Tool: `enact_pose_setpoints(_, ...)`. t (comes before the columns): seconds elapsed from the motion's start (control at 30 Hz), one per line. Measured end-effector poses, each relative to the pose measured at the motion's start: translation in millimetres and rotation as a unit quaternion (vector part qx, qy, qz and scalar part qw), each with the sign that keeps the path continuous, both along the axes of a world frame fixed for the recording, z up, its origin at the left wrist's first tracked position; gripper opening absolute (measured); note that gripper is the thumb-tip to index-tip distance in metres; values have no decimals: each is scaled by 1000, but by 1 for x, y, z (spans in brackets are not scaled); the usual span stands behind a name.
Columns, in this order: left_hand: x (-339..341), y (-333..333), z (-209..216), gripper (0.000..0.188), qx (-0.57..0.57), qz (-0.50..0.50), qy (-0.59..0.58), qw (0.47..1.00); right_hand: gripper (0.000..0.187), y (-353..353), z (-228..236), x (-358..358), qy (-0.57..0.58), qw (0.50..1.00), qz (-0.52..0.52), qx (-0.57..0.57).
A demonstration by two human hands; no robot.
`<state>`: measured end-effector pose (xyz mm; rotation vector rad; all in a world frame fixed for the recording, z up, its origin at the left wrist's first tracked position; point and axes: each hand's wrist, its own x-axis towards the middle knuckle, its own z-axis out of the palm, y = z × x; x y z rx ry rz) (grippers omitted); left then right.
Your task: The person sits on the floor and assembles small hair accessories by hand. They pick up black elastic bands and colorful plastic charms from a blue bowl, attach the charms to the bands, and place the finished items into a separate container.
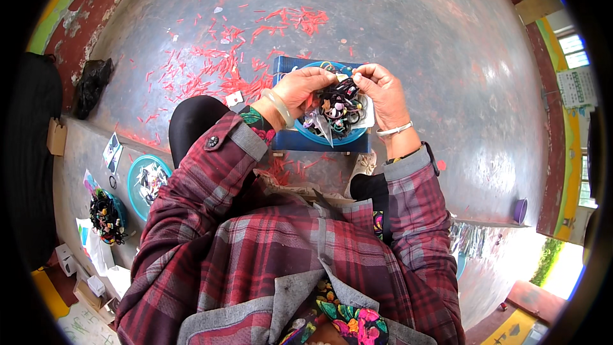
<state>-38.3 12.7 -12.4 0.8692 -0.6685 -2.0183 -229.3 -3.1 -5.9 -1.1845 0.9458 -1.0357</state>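
My left hand (299, 92) and my right hand (384, 97) meet over a round blue basin (308, 135). Thumb and forefinger are pinched together on each hand, fingertips close to one another at the basin's far side. Whatever small piece sits between them is too small to make out. Below the fingers lies a heap of mostly black elastic hair ties (338, 105) with small coloured charms. A pointed clear plastic piece (324, 129) sticks out at the near side. The basin rests on a dark blue stool or low table (287, 144). A pale bangle circles each wrist.
Red scraps (223, 67) litter the grey floor ahead and to the left. At left stand a light-blue basin (132, 182) of pale pieces and a container heaped with dark hair ties (105, 217). A black plastic bag (92, 89) lies by the wall; a purple container (520, 211) stands far right.
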Motion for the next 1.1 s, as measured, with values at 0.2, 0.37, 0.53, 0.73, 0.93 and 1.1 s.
enact_pose_setpoints(0.2,1,-5,-12,12,-15,35,-53,998,12,-2,-1,-1,-11,1000,-11,9)
enact_pose_setpoints(0.37,2,-6,-13,15,-26,45,-62,997,11,-4,3,-2,21,999,-34,-30)
enact_pose_setpoints(0.53,2,-9,-22,19,-44,63,-111,991,11,-8,-1,-7,81,993,-65,-54)
enact_pose_setpoints(0.73,1,-7,-14,23,-74,126,-129,981,11,-10,-2,-10,126,986,-101,-37)
enact_pose_setpoints(0.93,3,-7,-11,23,-66,167,-156,971,9,-16,-5,-25,143,985,-93,-4)
enact_pose_setpoints(1.1,7,-11,-17,22,-73,200,-149,966,9,-14,7,-28,64,995,-71,19)
